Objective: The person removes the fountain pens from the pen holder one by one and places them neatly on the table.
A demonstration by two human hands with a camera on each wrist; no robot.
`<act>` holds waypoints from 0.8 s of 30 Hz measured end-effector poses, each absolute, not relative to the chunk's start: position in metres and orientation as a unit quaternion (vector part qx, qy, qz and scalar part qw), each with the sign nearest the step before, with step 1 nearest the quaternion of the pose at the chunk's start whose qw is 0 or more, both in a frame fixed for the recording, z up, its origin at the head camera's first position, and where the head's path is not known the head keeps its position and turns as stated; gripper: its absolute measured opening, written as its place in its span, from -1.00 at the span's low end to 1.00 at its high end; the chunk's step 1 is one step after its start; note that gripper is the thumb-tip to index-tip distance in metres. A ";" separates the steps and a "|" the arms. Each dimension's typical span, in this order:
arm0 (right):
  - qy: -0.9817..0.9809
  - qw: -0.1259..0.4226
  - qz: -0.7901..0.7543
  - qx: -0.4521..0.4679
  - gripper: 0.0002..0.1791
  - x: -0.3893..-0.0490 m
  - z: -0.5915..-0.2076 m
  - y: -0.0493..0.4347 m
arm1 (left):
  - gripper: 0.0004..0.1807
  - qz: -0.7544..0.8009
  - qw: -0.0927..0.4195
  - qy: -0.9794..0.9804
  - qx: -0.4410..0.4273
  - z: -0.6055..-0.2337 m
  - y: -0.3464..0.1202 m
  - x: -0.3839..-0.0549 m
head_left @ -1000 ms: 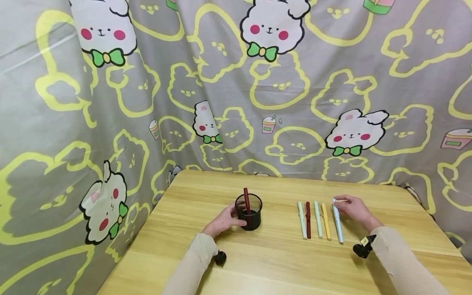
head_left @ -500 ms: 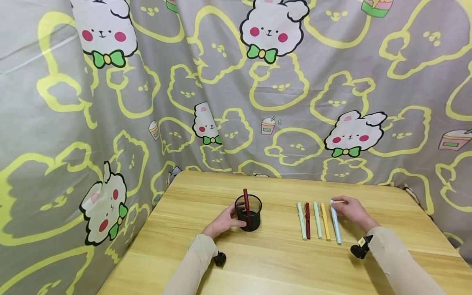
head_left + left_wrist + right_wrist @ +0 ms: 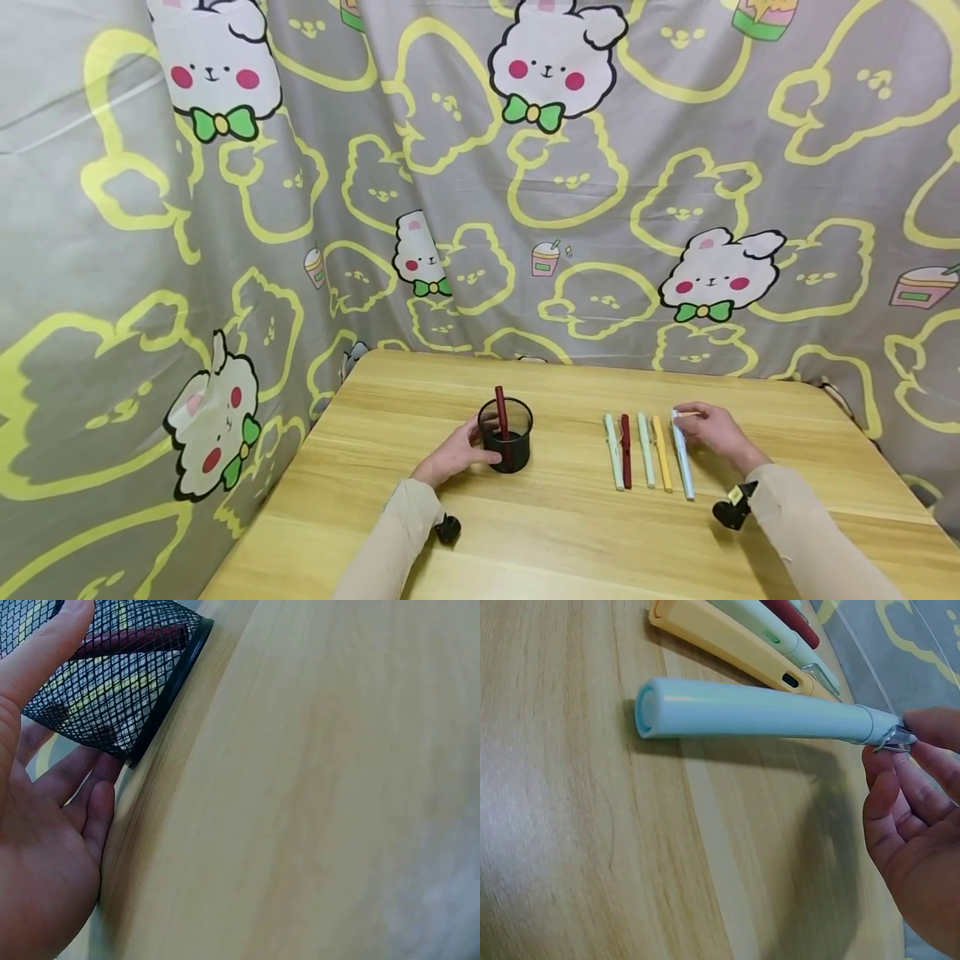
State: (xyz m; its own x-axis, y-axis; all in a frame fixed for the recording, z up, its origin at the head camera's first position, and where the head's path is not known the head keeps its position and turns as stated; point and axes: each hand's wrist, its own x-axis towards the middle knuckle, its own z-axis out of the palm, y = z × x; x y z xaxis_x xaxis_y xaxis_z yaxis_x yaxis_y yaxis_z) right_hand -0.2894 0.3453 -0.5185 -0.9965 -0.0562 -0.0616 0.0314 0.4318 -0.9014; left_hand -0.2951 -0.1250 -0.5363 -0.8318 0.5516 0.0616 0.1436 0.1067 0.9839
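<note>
A black mesh pen holder (image 3: 513,450) stands left of centre on the table, and a dark red pen (image 3: 501,407) leans inside it. My left hand (image 3: 459,452) grips the holder from its left side, thumb in front and fingers behind; the left wrist view shows the mesh wall (image 3: 112,697) under the thumb. On the right, my right hand (image 3: 716,429) pinches the capped far end of a light blue pen (image 3: 683,458) near its clip. The right wrist view shows that blue pen (image 3: 750,711) lying lengthwise, its near end close over the wood.
Left of the blue pen lie a yellow pen (image 3: 662,454), a mint pen (image 3: 646,450), a dark red pen (image 3: 626,452) and another mint pen (image 3: 613,454), side by side. Patterned grey curtains (image 3: 585,242) hang behind the wooden table (image 3: 555,533) and along its left.
Over the last second my right hand and the blue pen have shifted slightly left, towards the yellow pen. My left hand keeps its grip on the holder.
</note>
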 end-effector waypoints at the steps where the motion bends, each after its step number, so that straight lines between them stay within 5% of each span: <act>1: 0.845 0.042 -0.533 -0.008 -0.43 -0.289 -0.519 0.345 | -0.20 0.624 0.165 0.725 0.240 -0.536 -0.125 -0.295; 24: 0.849 0.057 -0.526 0.001 -0.41 -0.291 -0.524 0.345 | -0.19 0.610 0.152 0.738 0.245 -0.537 -0.124 -0.296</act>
